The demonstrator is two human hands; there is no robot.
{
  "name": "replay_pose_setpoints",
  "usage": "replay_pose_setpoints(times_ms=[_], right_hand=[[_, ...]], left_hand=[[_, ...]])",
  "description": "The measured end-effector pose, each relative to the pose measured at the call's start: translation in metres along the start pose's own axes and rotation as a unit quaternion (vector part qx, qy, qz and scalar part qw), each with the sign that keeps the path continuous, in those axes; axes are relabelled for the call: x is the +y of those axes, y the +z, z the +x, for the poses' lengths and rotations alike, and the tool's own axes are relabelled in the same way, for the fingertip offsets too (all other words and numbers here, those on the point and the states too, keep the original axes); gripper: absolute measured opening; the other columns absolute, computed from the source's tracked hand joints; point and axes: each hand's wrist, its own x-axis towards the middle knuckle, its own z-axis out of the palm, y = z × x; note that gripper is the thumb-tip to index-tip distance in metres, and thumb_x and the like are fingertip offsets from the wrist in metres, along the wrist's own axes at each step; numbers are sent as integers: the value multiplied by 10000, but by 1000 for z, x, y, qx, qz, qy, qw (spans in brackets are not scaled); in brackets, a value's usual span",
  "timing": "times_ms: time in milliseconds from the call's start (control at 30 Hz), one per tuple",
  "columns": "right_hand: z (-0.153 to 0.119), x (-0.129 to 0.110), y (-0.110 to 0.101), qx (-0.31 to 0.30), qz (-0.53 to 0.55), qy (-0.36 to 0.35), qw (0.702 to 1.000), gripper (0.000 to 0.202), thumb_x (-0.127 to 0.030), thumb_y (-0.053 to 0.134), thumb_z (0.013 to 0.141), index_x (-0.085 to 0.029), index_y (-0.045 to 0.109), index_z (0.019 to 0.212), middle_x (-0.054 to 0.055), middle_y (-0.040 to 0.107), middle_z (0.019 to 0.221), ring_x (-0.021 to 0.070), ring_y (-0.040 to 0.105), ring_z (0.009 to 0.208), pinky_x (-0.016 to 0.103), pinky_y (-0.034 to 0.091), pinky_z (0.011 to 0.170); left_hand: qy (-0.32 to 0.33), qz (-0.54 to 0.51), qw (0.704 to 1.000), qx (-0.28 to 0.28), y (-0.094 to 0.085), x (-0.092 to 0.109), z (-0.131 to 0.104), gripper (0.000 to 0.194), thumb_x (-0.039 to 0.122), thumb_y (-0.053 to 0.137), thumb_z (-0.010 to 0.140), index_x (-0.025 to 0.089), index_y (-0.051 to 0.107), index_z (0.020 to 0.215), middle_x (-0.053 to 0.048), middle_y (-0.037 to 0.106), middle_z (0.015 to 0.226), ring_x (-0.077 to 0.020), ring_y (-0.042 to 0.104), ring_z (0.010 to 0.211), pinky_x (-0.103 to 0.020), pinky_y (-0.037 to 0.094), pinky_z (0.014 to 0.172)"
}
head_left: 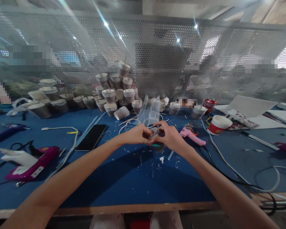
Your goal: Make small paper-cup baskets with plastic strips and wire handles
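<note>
Small cup (158, 147) is being held over the bench (133, 184), well back from its near edge; left hand (140, 133) and right hand (169, 135) are grasping around its rim. I'm judging it light, thin-walled, crushable; I'm favouring opposite sides, gently. Beyond, stacked cups (109, 97) are standing toward the far edge.

This place is looking like a workshop for small handmade goods. A pink glue gun (193, 137) is lying on a blue worktable (133, 187), and clear sticks (149, 109) are lying in a bundle farther back. Many small pots (109, 95) are standing in piles, white scraps (162, 159) are littering the tabletop, a purple power strip (48, 156) is holding a white plug (20, 159), and a perforated screen (154, 47) is rising behind everything.
</note>
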Motion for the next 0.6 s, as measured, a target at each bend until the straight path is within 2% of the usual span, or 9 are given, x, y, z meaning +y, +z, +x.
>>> replay_pose_setpoints(times_ms=[167,300,467,600], right_hand=[[0,1,1,22,-24,5,999,474,-435,615,685,-181,477,1060,79,645,867,189,591,729,290,403,610],[1,7,3,63,20,-9,998,374,-424,587,718,-200,516,1008,69,645,900,199,598,835,315,432,690],[2,8,9,75,95,-11,993,367,-432,602,704,-191,548,975,72,639,920,196,594,890,318,455,739],[1,7,13,72,108,3,991,391,-459,594,703,-188,561,983,89,637,938,213,594,908,336,469,740]], left_hand=[[1,0,999,49,3,-1,1,369,324,600,706,136,435,435,49,357,444,-43,268,429,-205,241,414],[-37,-69,993,85,5,-3,3,303,233,615,662,130,463,421,65,333,417,-38,276,417,-194,252,412],[-61,-124,983,117,10,-13,5,113,128,619,569,124,554,477,61,437,442,-50,393,441,-186,345,460],[-73,-128,981,123,13,-15,6,22,111,612,563,124,622,548,39,531,489,-69,460,478,-204,394,504]])
